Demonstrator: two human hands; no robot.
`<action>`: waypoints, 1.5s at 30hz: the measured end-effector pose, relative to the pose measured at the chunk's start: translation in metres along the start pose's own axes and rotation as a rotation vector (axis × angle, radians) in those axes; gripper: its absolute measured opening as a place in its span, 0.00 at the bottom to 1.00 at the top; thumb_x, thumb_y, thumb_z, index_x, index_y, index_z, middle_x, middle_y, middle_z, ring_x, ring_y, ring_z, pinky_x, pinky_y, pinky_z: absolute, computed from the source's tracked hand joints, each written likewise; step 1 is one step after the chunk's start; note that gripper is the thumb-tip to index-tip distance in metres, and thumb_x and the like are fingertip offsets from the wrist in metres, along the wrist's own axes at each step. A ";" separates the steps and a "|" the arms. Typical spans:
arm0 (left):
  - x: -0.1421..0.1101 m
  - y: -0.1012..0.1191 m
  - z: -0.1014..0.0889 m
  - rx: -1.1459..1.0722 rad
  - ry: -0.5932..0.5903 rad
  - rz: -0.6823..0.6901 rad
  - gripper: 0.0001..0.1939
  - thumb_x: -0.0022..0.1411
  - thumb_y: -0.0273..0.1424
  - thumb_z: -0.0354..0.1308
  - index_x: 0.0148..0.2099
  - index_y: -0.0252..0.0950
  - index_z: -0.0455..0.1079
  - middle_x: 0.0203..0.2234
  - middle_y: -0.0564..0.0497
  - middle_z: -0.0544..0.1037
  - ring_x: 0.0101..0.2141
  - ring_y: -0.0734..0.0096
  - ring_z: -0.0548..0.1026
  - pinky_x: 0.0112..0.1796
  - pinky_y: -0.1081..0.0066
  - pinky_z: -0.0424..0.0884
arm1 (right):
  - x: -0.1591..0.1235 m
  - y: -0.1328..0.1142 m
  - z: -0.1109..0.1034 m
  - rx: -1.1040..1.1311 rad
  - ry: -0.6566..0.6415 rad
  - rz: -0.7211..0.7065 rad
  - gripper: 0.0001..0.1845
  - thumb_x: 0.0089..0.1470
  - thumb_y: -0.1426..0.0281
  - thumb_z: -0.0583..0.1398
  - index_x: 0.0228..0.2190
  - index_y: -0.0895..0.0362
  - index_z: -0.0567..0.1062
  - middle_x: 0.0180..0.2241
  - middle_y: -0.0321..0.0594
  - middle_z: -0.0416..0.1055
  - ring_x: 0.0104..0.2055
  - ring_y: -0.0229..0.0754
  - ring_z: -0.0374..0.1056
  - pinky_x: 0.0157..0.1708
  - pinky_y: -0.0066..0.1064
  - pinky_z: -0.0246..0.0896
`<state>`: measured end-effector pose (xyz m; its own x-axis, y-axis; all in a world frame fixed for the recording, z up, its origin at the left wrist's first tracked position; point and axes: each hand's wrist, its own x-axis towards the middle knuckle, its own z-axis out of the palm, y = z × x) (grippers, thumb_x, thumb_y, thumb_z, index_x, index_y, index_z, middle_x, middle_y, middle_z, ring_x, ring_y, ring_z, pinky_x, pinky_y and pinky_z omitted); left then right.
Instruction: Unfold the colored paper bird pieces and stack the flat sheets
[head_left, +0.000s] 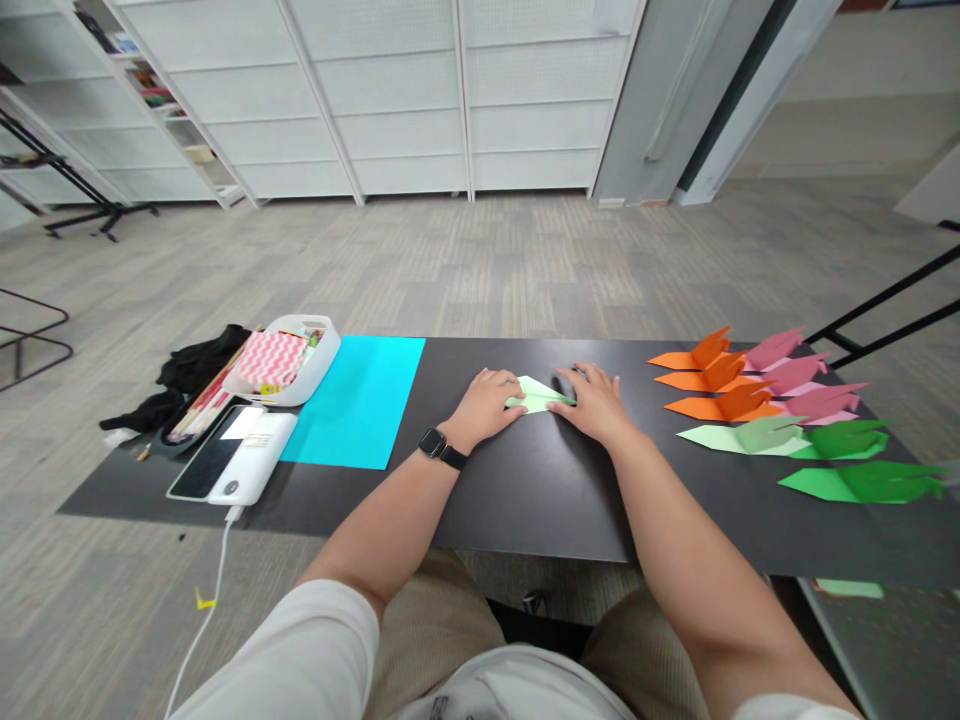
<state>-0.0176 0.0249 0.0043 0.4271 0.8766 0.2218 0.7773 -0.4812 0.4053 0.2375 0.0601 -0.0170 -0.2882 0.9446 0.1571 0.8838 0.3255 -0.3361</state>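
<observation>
A folded piece of light green paper (538, 395) lies flat on the black table (525, 490), between my two hands. My left hand (489, 400) rests on its left end with the fingers curled down onto the paper. My right hand (592, 400) presses on its right end, fingers laid flat and a little apart. A black watch (433, 443) sits on my left wrist.
Folded paper shapes lie in rows at the right: orange (705, 378), pink (799, 375), light green (750, 436) and dark green (862, 482). A cyan sheet (360, 400), a white tray of papers (281, 360), a phone on a white power bank (232, 455) and black cloth (199, 365) are at the left.
</observation>
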 end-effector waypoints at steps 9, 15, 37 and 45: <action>-0.001 0.000 0.000 -0.020 -0.007 -0.030 0.10 0.69 0.38 0.65 0.49 0.44 0.79 0.54 0.48 0.77 0.58 0.57 0.72 0.69 0.47 0.56 | 0.000 0.011 -0.010 -0.021 -0.070 0.084 0.35 0.59 0.55 0.68 0.65 0.43 0.70 0.72 0.51 0.58 0.74 0.71 0.50 0.67 0.77 0.43; -0.002 0.000 0.001 -0.021 -0.007 -0.028 0.10 0.69 0.38 0.65 0.49 0.44 0.79 0.54 0.48 0.77 0.58 0.56 0.72 0.68 0.45 0.56 | 0.001 0.018 -0.013 -0.027 -0.090 0.098 0.34 0.59 0.58 0.68 0.65 0.44 0.71 0.72 0.52 0.58 0.74 0.72 0.50 0.66 0.77 0.45; -0.001 0.004 0.003 -0.006 -0.028 0.032 0.13 0.72 0.36 0.58 0.54 0.45 0.79 0.57 0.48 0.77 0.59 0.57 0.72 0.69 0.46 0.56 | 0.002 -0.015 -0.006 0.140 0.106 -0.139 0.14 0.60 0.65 0.66 0.48 0.47 0.83 0.61 0.46 0.70 0.66 0.60 0.64 0.69 0.71 0.44; 0.000 0.003 0.001 -0.071 0.005 -0.014 0.15 0.69 0.33 0.59 0.56 0.43 0.72 0.56 0.48 0.77 0.59 0.57 0.72 0.70 0.47 0.57 | 0.000 -0.022 0.004 0.094 -0.003 -0.081 0.12 0.58 0.64 0.70 0.45 0.44 0.84 0.64 0.44 0.68 0.68 0.62 0.60 0.68 0.77 0.40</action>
<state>-0.0146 0.0228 0.0045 0.4135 0.8835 0.2202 0.7483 -0.4676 0.4706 0.2166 0.0533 -0.0137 -0.3582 0.9152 0.1846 0.8191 0.4029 -0.4083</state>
